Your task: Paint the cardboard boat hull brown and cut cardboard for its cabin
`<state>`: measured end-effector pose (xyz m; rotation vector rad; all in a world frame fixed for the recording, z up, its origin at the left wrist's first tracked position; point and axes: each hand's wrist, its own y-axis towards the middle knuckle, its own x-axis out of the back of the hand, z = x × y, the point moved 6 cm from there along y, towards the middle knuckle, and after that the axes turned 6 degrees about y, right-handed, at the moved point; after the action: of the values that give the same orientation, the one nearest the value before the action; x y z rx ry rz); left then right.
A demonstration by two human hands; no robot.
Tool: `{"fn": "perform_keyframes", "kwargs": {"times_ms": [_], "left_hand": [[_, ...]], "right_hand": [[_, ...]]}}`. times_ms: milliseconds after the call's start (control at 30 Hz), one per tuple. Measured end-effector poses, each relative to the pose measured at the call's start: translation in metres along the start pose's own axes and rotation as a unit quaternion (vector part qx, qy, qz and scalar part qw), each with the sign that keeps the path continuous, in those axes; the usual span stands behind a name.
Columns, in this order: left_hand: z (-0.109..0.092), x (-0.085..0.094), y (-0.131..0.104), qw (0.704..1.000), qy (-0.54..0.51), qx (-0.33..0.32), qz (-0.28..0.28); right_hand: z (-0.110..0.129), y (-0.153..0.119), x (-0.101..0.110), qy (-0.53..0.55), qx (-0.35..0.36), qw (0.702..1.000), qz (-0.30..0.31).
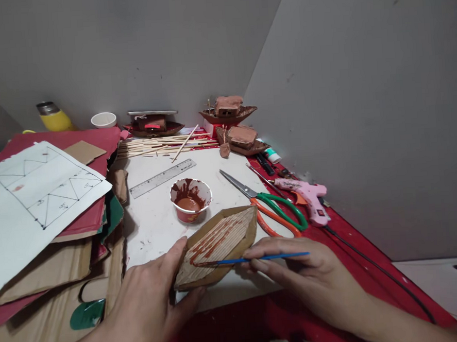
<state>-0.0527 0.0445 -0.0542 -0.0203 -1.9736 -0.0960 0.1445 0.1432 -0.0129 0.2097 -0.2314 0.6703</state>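
My left hand (149,294) grips the near left end of a cardboard boat (236,237), its thumb below and fingers along the edge. The boat is tilted, showing a ribbed inside with reddish-brown paint streaks. A blue paintbrush (272,257) is pinched in my right hand (304,274), its tip touching the ribbed surface near the left end. Just behind the boat stands a paper cup (188,214) with brown paint inside and smeared on its wall.
Green and orange-handled scissors (249,190) and a pink glue gun (305,194) lie right. A ruler (163,178), wooden sticks (153,144) and brown model boats (228,110) are behind. Stacked cardboard (60,269) with a drawing (25,204) fills the left.
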Motion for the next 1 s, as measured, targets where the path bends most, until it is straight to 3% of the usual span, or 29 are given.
{"fn": "perform_keyframes", "kwargs": {"times_ms": [100, 267, 367, 433, 600, 667, 767, 933, 1000], "left_hand": [[-0.001, 0.000, -0.001, 1.000, 0.015, -0.001, -0.003], [0.000, 0.001, -0.001, 1.000, 0.018, 0.005, -0.001], [0.000, 0.001, 0.000, 1.000, 0.005, 0.012, 0.010], [0.000, 0.001, 0.000, 1.000, -0.004, 0.014, 0.019], [0.000, 0.002, -0.001, 1.000, -0.007, 0.004, 0.018], [0.000, 0.003, -0.001, 1.000, -0.002, -0.009, 0.005], [-0.002, 0.007, 0.000, 0.999, 0.017, -0.030, -0.017], [-0.004, 0.010, 0.001, 0.999, 0.025, -0.031, -0.030], [-0.003, 0.010, 0.000, 0.999, 0.021, -0.019, -0.024]], "right_hand": [[-0.007, 0.000, 0.004, -0.004, -0.011, 1.000, -0.004], [-0.008, -0.005, 0.035, -0.104, 0.020, 0.989, -0.101], [-0.002, -0.010, 0.043, -0.145, 0.042, 0.979, -0.136], [0.003, -0.010, 0.037, -0.115, 0.049, 0.986, -0.112], [0.011, -0.003, -0.002, -0.015, 0.039, 0.998, 0.039], [0.012, -0.001, -0.012, 0.001, 0.049, 0.997, 0.061], [0.007, 0.002, -0.015, -0.002, 0.054, 0.997, 0.058], [-0.007, 0.002, 0.002, -0.055, 0.024, 0.998, -0.011], [-0.007, 0.002, 0.004, -0.045, 0.025, 0.999, -0.011]]}}
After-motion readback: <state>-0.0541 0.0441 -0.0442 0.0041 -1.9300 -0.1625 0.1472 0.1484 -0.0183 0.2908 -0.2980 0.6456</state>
